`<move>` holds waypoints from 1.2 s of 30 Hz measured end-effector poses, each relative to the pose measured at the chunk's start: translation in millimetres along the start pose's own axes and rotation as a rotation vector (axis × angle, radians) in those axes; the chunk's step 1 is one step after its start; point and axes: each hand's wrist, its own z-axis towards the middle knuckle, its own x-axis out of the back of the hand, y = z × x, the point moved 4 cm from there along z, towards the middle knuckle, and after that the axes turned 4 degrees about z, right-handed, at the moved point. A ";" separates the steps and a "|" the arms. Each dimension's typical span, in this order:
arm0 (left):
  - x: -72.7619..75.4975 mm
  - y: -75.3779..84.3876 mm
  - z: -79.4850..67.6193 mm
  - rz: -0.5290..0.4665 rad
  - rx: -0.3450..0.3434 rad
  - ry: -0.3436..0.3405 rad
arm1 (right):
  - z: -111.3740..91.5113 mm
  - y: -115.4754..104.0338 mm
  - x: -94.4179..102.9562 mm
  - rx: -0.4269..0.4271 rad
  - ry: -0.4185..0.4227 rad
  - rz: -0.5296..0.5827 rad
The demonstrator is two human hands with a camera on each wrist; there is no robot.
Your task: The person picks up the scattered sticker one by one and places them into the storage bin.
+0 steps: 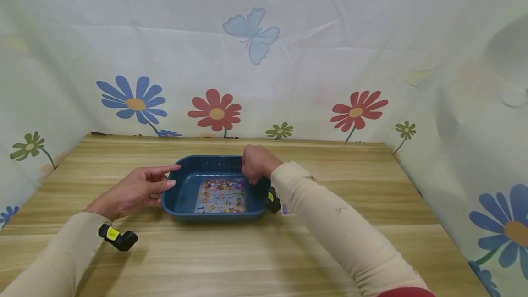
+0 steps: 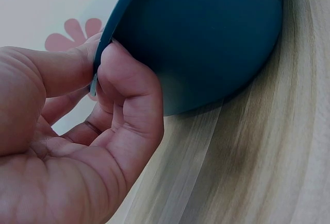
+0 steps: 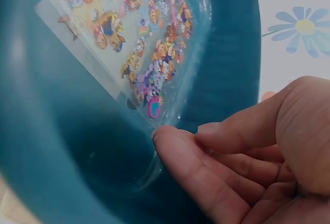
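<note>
A dark blue plastic basin (image 1: 214, 217) sits on the wooden table. In it lies a clear sheet of small colourful cartoon stickers (image 1: 220, 196); a second clear edge shows below it in the right wrist view. My left hand (image 1: 138, 189) grips the left end of the basin, thumb and curled fingers on either side of the rim (image 2: 104, 41). The right hand (image 1: 259, 163) reaches in over the right end. Its thumb and index finger pinch at a corner of the sticker sheet (image 3: 152, 87); the contact itself is partly hidden by the index fingertip.
Under the right forearm, a small printed piece (image 1: 285, 209) shows on the table (image 1: 185, 260) beside the basin. Black wrist cameras stick out from both sleeves, the right one (image 1: 273, 200) close to the basin's wall. A flowered curtain (image 1: 288, 72) stands behind and at both sides.
</note>
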 end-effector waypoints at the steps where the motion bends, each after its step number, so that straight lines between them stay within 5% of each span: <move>1: -0.1 0.0 0.2 0.000 -0.001 -0.001 | -1.8 -0.1 1.6 0.006 0.005 0.010; 14: -0.5 0.2 1.3 -0.005 0.003 -0.004 | -15.3 -0.9 11.4 0.051 -0.034 0.196; 36: -3.1 3.2 0.6 0.012 0.014 -0.003 | -34.1 15.9 42.6 0.071 -0.023 0.306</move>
